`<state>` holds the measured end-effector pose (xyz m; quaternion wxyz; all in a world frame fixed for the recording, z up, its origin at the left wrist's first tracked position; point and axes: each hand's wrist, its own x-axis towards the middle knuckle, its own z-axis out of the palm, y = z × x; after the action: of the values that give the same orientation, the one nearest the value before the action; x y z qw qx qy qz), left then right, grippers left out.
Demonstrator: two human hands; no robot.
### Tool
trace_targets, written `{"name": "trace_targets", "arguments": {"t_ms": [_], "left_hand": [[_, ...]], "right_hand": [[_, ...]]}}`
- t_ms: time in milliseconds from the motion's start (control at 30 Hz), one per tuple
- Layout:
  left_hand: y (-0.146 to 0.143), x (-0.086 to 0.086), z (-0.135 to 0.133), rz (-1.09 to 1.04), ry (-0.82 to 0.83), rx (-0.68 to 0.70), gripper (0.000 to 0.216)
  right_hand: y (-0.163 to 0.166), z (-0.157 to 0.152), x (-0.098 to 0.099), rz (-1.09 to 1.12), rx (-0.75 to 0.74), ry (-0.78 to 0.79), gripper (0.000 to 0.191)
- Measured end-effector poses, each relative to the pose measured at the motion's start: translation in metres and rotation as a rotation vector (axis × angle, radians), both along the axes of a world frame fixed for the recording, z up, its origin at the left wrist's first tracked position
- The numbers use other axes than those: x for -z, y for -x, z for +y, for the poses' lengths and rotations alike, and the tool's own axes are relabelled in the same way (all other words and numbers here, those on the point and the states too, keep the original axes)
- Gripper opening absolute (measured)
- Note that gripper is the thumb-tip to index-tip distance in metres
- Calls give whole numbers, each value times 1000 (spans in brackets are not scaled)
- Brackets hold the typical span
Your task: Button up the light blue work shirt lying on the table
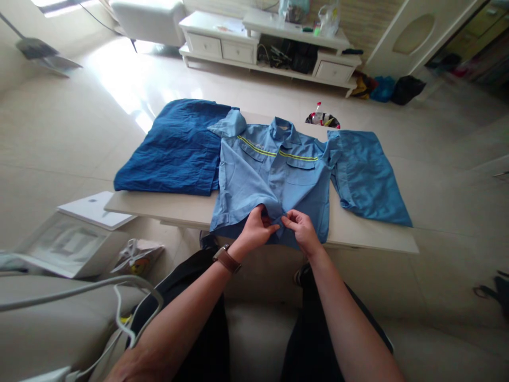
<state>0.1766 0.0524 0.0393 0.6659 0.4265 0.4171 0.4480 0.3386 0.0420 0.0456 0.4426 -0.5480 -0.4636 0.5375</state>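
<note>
A light blue work shirt (274, 175) with yellow reflective stripes lies face up on a low beige table (183, 207), collar away from me. My left hand (256, 231), with a brown watch at the wrist, pinches the shirt's front placket near the hem. My right hand (302, 229) pinches the other side of the placket, fingertips almost touching the left hand's. Both hands are closed on the fabric at the table's near edge.
A darker blue garment (175, 148) lies on the table's left part. A snack wrapper and small bottle (323, 119) lie on the floor beyond. A white box (71, 239) and a bag (137, 254) stand at left. A white TV cabinet (274, 48) lines the far wall.
</note>
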Motion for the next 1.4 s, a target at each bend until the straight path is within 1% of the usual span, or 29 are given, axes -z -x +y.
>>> {"name": "trace_targets", "arguments": {"t_ms": [133,200,300,367,433,533,733,900,1033,1100,1200,1300,1400], "left_hand": [[2,0,0,22,-46,-19,58],[3,0,1,38,-69,-38,56],[4,-1,2,91,-102,-66,48],[4,-3,3,105,-109,-77,46],[4,-4,3,93,-100,-79,47],[4,-6,3,81,-90,-66,49],[3,-5,2,120,-118,-78,46],[1,-3,1,123,-134,-69,45],[0,-2,0,146,-160,-71,44],[0,-2,-1,167,-184,-64,42],[2,-3,-1,252,-245,-54,38],[3,-4,-3,329,-297,-45,37],[6,-3,-3,350,-319,-23,37]], "right_hand": [[4,-1,3,54,33,62,45],[5,-2,2,-21,92,33,41],[3,-5,-2,-298,160,-145,27],[2,-7,-5,-451,121,-279,16],[1,-9,-8,-514,57,-357,9],[1,-12,-8,-546,21,-408,8],[5,-14,-3,-667,14,-533,15],[8,-18,1,-778,31,-555,16],[11,-20,2,-869,32,-515,16],[11,-20,2,-856,38,-483,15],[10,-18,2,-769,31,-436,14],[6,-16,1,-698,-19,-398,13],[3,-15,0,-674,-80,-386,12]]}}
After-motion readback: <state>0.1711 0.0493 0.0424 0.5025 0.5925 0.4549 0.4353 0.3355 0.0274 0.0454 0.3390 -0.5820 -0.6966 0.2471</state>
